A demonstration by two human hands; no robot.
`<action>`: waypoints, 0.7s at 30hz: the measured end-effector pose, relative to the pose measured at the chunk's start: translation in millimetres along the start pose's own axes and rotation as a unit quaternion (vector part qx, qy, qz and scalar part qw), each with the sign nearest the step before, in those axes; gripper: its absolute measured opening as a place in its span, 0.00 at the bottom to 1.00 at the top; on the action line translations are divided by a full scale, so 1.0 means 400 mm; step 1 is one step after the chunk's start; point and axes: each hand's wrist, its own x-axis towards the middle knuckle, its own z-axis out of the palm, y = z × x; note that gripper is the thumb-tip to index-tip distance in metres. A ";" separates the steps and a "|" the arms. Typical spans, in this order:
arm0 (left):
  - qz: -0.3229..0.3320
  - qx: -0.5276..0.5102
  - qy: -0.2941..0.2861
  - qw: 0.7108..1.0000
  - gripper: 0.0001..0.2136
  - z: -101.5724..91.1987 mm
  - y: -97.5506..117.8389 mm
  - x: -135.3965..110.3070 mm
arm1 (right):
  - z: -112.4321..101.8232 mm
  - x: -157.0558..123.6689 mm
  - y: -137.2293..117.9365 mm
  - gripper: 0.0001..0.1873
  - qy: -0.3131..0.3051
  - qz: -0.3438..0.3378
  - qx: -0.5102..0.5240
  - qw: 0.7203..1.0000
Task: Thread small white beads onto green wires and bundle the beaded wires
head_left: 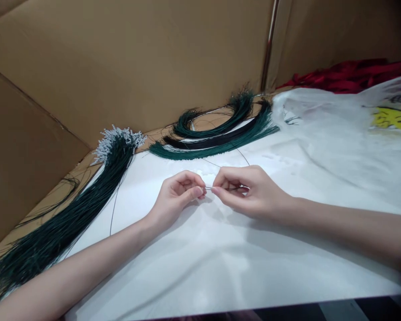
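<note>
Thin dark strand [208,188], probably light and springy, best pinched along its short exposed stretch; left hand [176,191] and right hand [255,191] both grasp it, mid-frame

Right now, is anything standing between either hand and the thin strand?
Nothing visible: the strand spans the gap between the left hand and the right hand, reaching the fingertips of both. The green bundle lies beyond them, clear of that gap.

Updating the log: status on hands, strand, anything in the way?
Left hand and right hand both pinching strand. Strand bridges the small gap. Bundles left and ahead, none between hands.
</note>
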 end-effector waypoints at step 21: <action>0.009 -0.013 -0.015 1.000 0.06 0.002 -0.001 -0.003 | -0.001 -0.003 -0.008 0.07 -0.005 0.002 -0.019 1.000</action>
